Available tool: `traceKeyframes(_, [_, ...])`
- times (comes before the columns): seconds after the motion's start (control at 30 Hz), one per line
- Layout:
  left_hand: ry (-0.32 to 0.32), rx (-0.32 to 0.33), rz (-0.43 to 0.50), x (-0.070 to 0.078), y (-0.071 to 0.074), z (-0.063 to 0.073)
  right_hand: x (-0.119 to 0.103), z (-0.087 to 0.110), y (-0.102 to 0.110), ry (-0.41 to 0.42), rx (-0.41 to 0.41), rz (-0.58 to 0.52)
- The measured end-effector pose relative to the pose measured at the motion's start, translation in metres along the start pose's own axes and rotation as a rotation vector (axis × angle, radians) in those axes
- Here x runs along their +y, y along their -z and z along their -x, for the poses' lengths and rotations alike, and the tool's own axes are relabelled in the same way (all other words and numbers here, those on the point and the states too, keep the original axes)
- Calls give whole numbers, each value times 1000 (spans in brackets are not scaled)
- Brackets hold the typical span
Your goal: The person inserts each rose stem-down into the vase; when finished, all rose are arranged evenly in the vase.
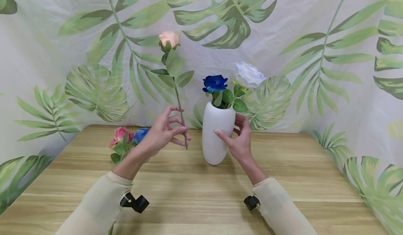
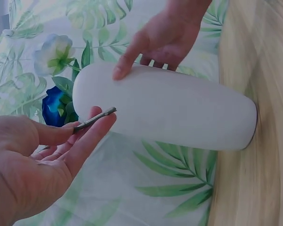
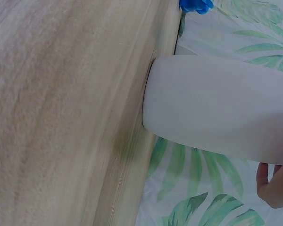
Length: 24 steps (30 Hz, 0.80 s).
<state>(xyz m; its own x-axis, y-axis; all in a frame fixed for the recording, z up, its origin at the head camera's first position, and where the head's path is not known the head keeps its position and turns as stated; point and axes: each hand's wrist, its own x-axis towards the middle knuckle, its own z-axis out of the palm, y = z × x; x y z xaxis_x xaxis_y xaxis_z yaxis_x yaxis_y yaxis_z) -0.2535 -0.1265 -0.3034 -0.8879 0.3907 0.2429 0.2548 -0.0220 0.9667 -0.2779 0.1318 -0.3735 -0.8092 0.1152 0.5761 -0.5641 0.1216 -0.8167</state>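
In the head view my left hand (image 1: 162, 132) pinches the lower stem of a peach rose (image 1: 169, 39), which stands nearly upright left of the vase. The left wrist view shows the stem's cut end (image 2: 96, 118) between thumb and fingers, in front of the vase's side. My right hand (image 1: 241, 142) holds the white vase (image 1: 215, 133) near its top, thumb on the front and fingers round the right side. A dark blue rose (image 1: 215, 83) and a white rose (image 1: 249, 75) stand in the vase. The vase base (image 3: 155, 99) meets the tabletop in the right wrist view.
A pink rose (image 1: 120, 136) and another blue rose (image 1: 140, 135) lie on the wooden table (image 1: 195, 200) at the left, partly hidden by my left arm. Behind the table hangs a leaf-patterned cloth (image 1: 201, 63).
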Motion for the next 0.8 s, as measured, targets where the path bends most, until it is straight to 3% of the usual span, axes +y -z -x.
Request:
traceKeyframes(0.23, [-24, 2, -15, 3, -4, -4, 2, 0, 0, 9, -4, 0])
traceKeyframes(0.47, [-109, 139, -22, 5, -10, -11, 1, -1, 0, 14, 7, 7])
traceKeyframes(0.8, [-298, 295, 35, 4, -27, -24, 0, 0, -1, 24, 12, -5])
